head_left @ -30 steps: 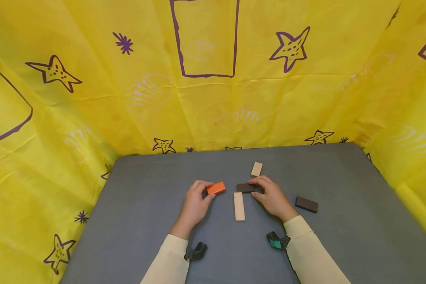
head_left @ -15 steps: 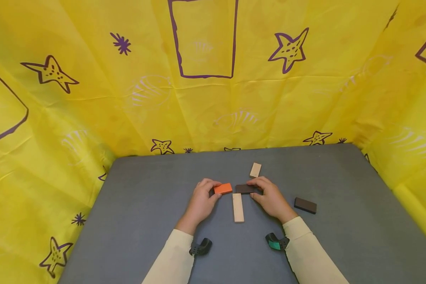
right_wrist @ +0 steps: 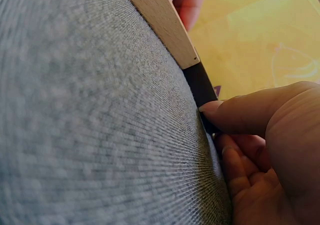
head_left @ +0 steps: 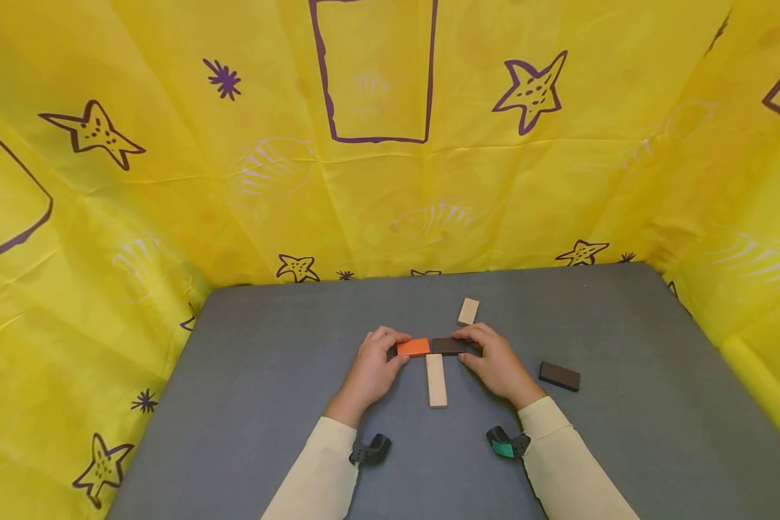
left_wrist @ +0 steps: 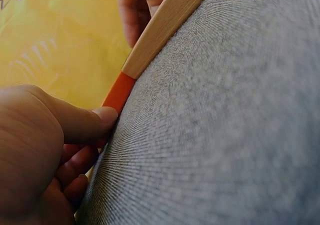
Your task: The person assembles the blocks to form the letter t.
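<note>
My left hand (head_left: 373, 368) pinches an orange wooden block (head_left: 414, 347) between thumb and fingers, flat on the grey table. Opposite it, my right hand (head_left: 497, 365) pinches a dark brown block (head_left: 447, 346) by its right end. The two blocks lie end to end in one line, with a thin gap between them in the head view. A pale wooden block (head_left: 437, 380) points toward me, its far end at the near side of that row, making a T shape. In the left wrist view, the left thumb presses the near side of the orange block (left_wrist: 119, 92).
Behind the right fingertips lies a second pale block (head_left: 468, 311). Another dark brown block (head_left: 560, 376) rests to the right of the right wrist. Yellow patterned cloth (head_left: 377, 209) walls the grey table (head_left: 266, 375) at the back and sides.
My left hand has brought the orange block to the right and straightened it, from a tilted position apart to right beside the dark brown block. The right hand has kept its place.
</note>
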Motion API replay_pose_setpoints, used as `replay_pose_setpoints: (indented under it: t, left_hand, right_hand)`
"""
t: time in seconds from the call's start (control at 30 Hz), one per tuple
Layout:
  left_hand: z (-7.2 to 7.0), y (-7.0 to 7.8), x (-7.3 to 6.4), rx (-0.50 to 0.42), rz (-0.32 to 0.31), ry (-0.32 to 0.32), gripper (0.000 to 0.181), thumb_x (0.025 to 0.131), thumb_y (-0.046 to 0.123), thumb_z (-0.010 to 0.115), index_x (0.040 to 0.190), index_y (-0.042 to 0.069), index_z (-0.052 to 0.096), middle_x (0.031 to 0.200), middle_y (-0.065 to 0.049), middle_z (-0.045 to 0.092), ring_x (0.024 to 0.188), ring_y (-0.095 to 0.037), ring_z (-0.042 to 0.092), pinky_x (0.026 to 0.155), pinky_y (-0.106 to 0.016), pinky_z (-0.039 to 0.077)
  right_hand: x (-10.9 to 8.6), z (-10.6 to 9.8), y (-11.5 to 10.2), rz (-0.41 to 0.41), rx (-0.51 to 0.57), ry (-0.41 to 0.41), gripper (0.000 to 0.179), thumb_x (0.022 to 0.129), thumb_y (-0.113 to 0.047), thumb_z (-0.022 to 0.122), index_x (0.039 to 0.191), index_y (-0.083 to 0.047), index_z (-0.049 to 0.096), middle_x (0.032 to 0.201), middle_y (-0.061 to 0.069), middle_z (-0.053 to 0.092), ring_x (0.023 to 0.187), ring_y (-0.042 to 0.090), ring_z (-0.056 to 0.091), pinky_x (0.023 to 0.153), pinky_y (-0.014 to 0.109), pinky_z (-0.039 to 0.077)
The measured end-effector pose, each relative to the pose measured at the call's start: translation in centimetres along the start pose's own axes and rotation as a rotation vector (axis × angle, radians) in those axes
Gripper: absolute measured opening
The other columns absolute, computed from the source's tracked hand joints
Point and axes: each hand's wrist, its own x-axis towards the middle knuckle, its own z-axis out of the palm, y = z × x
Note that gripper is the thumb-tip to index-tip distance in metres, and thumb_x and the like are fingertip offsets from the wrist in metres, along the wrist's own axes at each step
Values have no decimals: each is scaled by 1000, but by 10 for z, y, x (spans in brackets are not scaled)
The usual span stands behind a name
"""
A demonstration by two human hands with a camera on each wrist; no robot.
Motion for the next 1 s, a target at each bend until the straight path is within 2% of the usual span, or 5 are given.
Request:
replay_pose_setpoints:
  t: [0.23,0.57,1.0]
  left_hand:
    - [1,-2,2,6,11,-17,33,99,8,82,132,9,78,125,-2,67,120,-28,58,107,-56,41]
    - [1,-4,2,-7,15,-32,37,99,6,81,136,9,77,128,-1,67,122,-27,58,111,-57,37]
    - [3,-8,1,-24,68,5,42,96,-7,79,135,9,77,134,-2,70,130,-30,60,114,-58,38]
  right_hand:
    - [0,0,0,-11,-6,7,35,99,4,77,132,-6,75,132,9,67,126,35,61,108,58,46]
    - [0,0,1,13,-2,-2,35,100,2,76,133,-7,75,134,9,66,129,35,60,110,59,44]
    - [0,0,1,13,0,0,35,99,3,77,133,-7,76,133,9,67,129,35,60,111,59,44]
